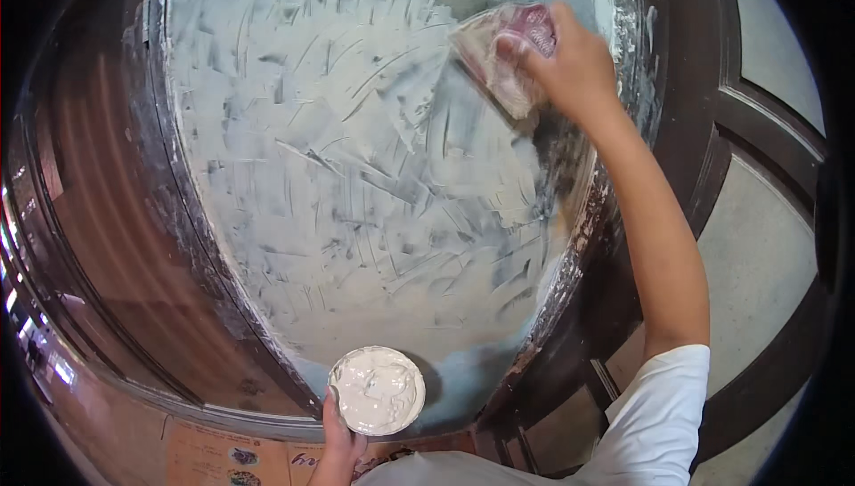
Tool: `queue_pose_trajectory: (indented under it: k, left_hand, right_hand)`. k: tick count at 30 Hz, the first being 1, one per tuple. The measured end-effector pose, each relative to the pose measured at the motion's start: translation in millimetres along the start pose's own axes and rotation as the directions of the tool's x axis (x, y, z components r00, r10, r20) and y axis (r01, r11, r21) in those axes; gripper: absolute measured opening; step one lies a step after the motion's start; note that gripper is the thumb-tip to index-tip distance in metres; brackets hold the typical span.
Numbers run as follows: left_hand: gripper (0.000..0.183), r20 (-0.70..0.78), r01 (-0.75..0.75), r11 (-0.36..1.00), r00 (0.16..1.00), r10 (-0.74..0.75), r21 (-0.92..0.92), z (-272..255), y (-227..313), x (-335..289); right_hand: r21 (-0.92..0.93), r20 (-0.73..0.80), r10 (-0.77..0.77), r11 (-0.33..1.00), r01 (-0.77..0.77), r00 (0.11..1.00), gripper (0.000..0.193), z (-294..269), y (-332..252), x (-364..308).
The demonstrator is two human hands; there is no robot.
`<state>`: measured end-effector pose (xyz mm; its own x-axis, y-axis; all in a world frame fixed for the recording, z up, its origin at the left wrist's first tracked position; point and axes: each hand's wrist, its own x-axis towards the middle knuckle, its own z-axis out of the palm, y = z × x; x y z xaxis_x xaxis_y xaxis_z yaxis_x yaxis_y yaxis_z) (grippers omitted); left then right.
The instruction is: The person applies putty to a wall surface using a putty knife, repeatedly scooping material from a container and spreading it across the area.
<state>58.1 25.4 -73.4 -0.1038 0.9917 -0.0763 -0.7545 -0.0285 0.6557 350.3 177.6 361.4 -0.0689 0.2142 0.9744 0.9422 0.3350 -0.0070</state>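
My left hand [341, 437] holds a round tub [423, 397] low at the centre, thumb up along its side and the other fingers mostly hidden beneath. Thick off-white putty [378, 388] fills the tub. At the upper right, my right hand [574, 63] grips a wide putty knife [481, 52], smeared with putty and reddish around the grip. Its blade lies against the wall panel [294, 166] or very close to it. Uneven streaks of pale putty cover most of that panel, with darker bare patches at the top and beside the right hand.
Dark, paint-spattered frame edges [189, 210] border the panel on both sides. A brown panelled door [770, 121] with pale panes stands at the right. Brown glossy woodwork [107, 174] curves along the left. Printed orange cardboard [209, 457] lies at the bottom.
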Motion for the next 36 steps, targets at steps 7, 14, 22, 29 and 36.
queue_pose_trajectory:
  k: [7, 14, 22, 29, 36]
  left_hand:
    - [0.061, -0.024, -0.024, 1.000, 0.999, 0.024, -0.003, -14.1, 15.8, -2.5]
    - [0.062, 0.038, -0.046, 0.999, 0.998, 0.047, -0.029, -19.6, 29.1, -1.2]
    - [0.062, 0.011, -0.007, 1.000, 1.000, 0.007, 0.000, -35.0, 48.4, -2.4]
    - [0.061, 0.033, -0.008, 0.999, 0.999, 0.009, -0.033, -47.6, 50.1, 1.7]
    - [0.058, 0.021, 0.000, 0.999, 1.000, 0.001, -0.045, -56.3, 57.9, -0.4]
  right_hand:
    - [0.056, 0.379, -0.559, 0.809, 0.585, 0.737, 0.050, 43.4, -55.7, -59.9]
    - [-0.214, -0.097, -0.236, 0.954, 0.211, 0.967, 0.065, 10.0, -8.3, 27.3]
    - [0.058, 0.392, -0.517, 0.839, 0.541, 0.761, 0.047, 43.5, -90.6, -62.6]
    - [-0.052, -0.009, -0.028, 0.998, 0.027, 1.000, 0.054, 11.8, -35.7, -14.9]
    - [-0.036, 0.207, -0.210, 0.974, 0.222, 0.956, 0.060, 28.3, -67.4, -111.6]
